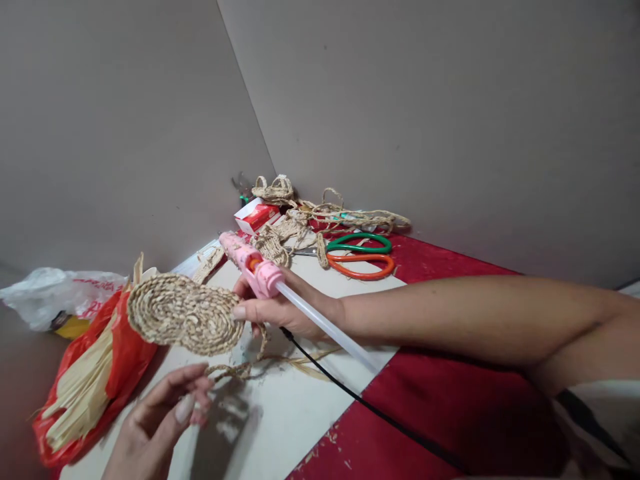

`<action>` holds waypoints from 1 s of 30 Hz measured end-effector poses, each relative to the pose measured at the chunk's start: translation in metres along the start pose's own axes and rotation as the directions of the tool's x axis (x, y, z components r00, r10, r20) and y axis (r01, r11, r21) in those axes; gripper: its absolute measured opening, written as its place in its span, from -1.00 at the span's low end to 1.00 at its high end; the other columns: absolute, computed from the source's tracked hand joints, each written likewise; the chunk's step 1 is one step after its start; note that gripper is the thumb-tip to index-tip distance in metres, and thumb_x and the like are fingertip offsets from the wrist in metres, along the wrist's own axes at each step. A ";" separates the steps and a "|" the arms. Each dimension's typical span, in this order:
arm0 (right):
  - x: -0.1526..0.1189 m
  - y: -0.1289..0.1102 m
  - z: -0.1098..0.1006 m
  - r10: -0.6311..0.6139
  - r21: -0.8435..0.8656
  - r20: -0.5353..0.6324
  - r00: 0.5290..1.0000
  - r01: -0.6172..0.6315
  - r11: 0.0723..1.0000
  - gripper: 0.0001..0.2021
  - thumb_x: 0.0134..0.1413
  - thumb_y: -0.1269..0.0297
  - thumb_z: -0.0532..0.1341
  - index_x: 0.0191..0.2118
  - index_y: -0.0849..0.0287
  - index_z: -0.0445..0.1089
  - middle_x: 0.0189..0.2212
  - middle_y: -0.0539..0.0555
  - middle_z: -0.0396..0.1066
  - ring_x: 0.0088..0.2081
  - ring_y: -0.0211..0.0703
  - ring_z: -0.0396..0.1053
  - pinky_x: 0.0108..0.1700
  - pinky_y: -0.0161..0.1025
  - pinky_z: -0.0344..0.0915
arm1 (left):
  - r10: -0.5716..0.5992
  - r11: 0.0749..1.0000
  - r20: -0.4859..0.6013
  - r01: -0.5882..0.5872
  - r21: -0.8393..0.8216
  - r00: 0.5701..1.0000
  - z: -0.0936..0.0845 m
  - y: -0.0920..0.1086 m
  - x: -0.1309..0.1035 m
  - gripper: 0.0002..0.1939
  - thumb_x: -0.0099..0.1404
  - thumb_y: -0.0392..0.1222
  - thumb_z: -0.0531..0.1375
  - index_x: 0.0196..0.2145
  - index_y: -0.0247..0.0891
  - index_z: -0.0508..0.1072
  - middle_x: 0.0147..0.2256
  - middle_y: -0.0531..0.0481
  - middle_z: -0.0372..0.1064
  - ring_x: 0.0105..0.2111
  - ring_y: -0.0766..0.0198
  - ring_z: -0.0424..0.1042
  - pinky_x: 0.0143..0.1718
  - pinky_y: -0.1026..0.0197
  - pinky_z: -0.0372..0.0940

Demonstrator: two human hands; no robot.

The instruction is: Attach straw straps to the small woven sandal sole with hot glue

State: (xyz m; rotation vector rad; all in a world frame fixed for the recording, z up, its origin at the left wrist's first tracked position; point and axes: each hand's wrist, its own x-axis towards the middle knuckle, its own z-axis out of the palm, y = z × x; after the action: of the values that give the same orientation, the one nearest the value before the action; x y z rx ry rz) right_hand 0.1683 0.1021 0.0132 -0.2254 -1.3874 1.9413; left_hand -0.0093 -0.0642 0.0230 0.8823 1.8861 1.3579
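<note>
My right hand (280, 313) is closed around a pink glue gun (247, 260), with a long clear glue stick (325, 327) sticking out of its back. The same hand's thumb presses on the right end of a coiled, braided straw piece (185, 313) shaped like a shoe sole, held above the table. A loose braided straw cord (235, 371) hangs from that piece and runs to the fingertips of my left hand (170, 413). The left fingers are curled at the cord's end, the thumb standing a little apart. The glue gun's handle is mostly hidden in my right hand.
Scissors (360, 257) with green and orange handles lie behind my right hand. Further back are braided straw coils (275, 190) and a red-and-white box (257, 215). A red bag (130, 340) of dry husks sits left. A black cable (350, 393) crosses the table (280, 413).
</note>
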 end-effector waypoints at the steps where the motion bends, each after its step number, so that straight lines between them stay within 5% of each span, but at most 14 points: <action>1: -0.002 0.000 0.002 0.012 0.027 0.048 0.999 -0.013 1.000 -0.68 -0.18 0.21 0.42 -0.39 0.25 0.31 -0.51 -0.10 0.27 -0.53 -0.41 0.26 -0.46 -0.39 0.29 | 0.027 0.997 -0.020 -0.028 -0.071 0.999 0.006 0.006 0.002 -0.56 -0.14 0.00 0.46 -0.29 -0.22 0.58 -0.33 -0.12 0.54 -0.26 0.08 0.48 -0.28 0.19 0.38; 4: -0.007 0.003 0.005 0.056 0.108 0.177 0.983 -0.076 0.991 -0.69 -0.16 0.22 0.41 -0.41 0.26 0.30 -0.52 -0.11 0.25 -0.53 -0.43 0.26 -0.47 -0.42 0.30 | 0.099 0.948 -0.062 -0.113 -0.296 0.993 0.033 0.020 0.002 -0.37 -0.17 0.05 0.45 -0.09 -0.11 0.53 -0.16 -0.09 0.53 -0.04 -0.04 0.43 -0.10 0.09 0.38; 8: -0.008 0.006 0.003 0.107 0.154 0.218 0.970 -0.143 0.978 -0.69 -0.15 0.24 0.41 -0.42 0.25 0.27 -0.54 -0.13 0.22 -0.57 -0.48 0.24 -0.57 -0.50 0.18 | 0.218 0.888 -0.217 -0.286 -0.359 0.951 0.055 0.032 0.000 -0.41 0.03 0.25 0.28 0.01 0.04 0.46 -0.06 0.00 0.50 0.08 -0.09 0.35 -0.05 -0.03 0.38; 14: -0.008 0.006 0.001 0.124 0.112 0.293 0.948 -0.163 0.980 -0.80 0.00 0.29 0.31 -0.36 0.25 0.28 -0.51 -0.12 0.31 -0.63 -0.51 0.24 -0.62 -0.51 0.08 | 0.332 0.816 -0.189 -0.382 -0.434 0.924 0.061 0.043 0.011 -0.46 0.22 0.18 0.09 0.10 -0.03 0.38 -0.01 -0.04 0.46 0.06 -0.10 0.36 0.01 -0.12 0.34; 20: -0.011 0.010 0.003 0.114 0.161 0.313 0.943 -0.171 0.972 -0.79 -0.08 0.32 0.35 -0.38 0.25 0.29 -0.54 -0.12 0.32 -0.61 -0.48 0.28 -0.62 -0.51 0.06 | 0.390 0.823 -0.238 -0.452 -0.344 0.890 0.079 0.045 0.003 -0.52 0.25 0.07 0.06 0.08 -0.08 0.41 -0.07 -0.01 0.48 0.00 -0.03 0.41 -0.03 -0.02 0.36; 26: -0.013 0.013 0.005 0.156 0.210 0.333 0.930 -0.234 0.949 -0.76 -0.15 0.33 0.38 -0.43 0.27 0.30 -0.58 -0.11 0.32 -0.60 -0.45 0.28 -0.60 -0.49 0.18 | 0.365 0.876 -0.162 -0.397 -0.274 0.917 0.071 0.038 0.004 -0.62 0.30 0.08 0.05 -0.04 -0.02 0.49 -0.06 0.09 0.48 0.06 0.14 0.34 -0.01 0.21 0.34; 30: -0.010 0.016 0.004 0.150 0.205 0.297 0.943 -0.216 0.955 -0.76 -0.16 0.34 0.39 -0.44 0.26 0.30 -0.58 -0.12 0.31 -0.59 -0.44 0.28 -0.57 -0.48 0.25 | 0.331 0.875 -0.158 -0.365 -0.318 0.930 0.063 0.035 0.011 -0.61 0.29 0.10 0.06 -0.02 -0.03 0.49 -0.05 0.08 0.47 0.05 0.11 0.36 -0.07 0.17 0.39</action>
State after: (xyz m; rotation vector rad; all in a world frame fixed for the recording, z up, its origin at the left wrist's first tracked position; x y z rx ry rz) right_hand 0.1660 0.0898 -0.0016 0.0360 -1.3318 2.3459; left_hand 0.0409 -0.0134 0.0387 1.0196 1.5322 1.9123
